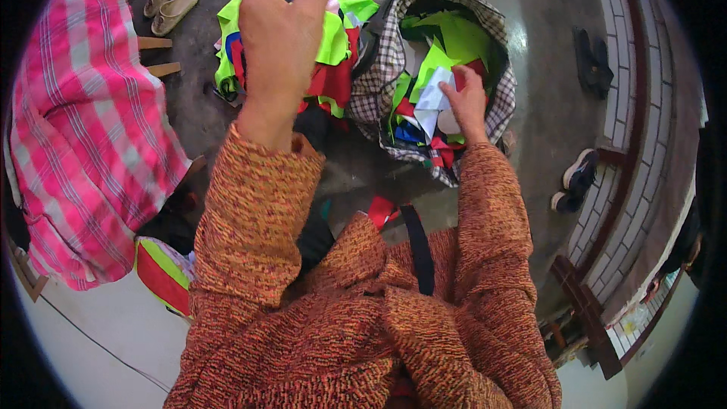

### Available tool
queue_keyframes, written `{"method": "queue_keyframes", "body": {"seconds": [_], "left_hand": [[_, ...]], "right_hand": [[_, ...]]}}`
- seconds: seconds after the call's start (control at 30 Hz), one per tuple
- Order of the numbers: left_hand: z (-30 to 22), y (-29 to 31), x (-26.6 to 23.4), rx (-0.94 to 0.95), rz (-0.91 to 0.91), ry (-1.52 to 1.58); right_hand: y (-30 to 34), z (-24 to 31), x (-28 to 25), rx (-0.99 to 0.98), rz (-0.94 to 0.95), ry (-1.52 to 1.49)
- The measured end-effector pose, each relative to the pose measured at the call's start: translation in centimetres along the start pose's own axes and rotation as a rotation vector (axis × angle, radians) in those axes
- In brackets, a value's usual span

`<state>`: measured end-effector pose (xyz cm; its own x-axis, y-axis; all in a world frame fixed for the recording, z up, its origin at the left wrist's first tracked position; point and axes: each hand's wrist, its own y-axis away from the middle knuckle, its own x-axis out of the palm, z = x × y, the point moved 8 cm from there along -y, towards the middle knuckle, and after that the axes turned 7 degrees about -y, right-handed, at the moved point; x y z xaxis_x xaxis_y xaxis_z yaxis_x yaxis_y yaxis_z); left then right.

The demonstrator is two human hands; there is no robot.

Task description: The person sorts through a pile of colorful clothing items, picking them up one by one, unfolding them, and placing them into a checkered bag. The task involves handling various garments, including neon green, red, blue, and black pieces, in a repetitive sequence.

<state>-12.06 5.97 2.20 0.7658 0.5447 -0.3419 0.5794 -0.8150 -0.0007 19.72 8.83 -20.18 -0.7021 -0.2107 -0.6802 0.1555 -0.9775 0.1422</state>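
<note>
My left hand is raised over a heap of neon yellow-green, red and blue cloth pieces. Its thumb stands apart from the fingers, nothing shows in its grasp, and some fingertips reach the upper edge of the picture. My right hand reaches into a checked fabric bag standing wide at the top. Thumb and fingers close on a white piece, cloth or paper, I cannot tell which. Around it in the bag lie neon green scraps, with red, blue and white ones.
At left, a pink checked cloth drapes over something with wooden legs. Beige shoes sit beyond it. Dark slippers and dark shoes lie along the right, by white brickwork. A red scrap and dark strap lie near my lap.
</note>
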Motion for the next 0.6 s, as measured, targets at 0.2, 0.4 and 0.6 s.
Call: {"method": "queue_keyframes", "body": {"seconds": [0.2, 0.4, 0.6], "left_hand": [[0.1, 0.2, 0.8, 0.076, 0.016, -0.065], [-0.2, 0.5, 1.8, 0.053, 0.085, -0.051], [0.0, 0.8, 2.2, 0.009, 0.168, -0.002]], "right_hand": [[-0.6, -0.7, 9.5, 0.206, 0.280, 0.350], [0.4, -2.2, 15.0, -0.074, 0.448, 0.876], [-1.7, -2.5, 13.1, -0.184, 0.404, 0.632]]}}
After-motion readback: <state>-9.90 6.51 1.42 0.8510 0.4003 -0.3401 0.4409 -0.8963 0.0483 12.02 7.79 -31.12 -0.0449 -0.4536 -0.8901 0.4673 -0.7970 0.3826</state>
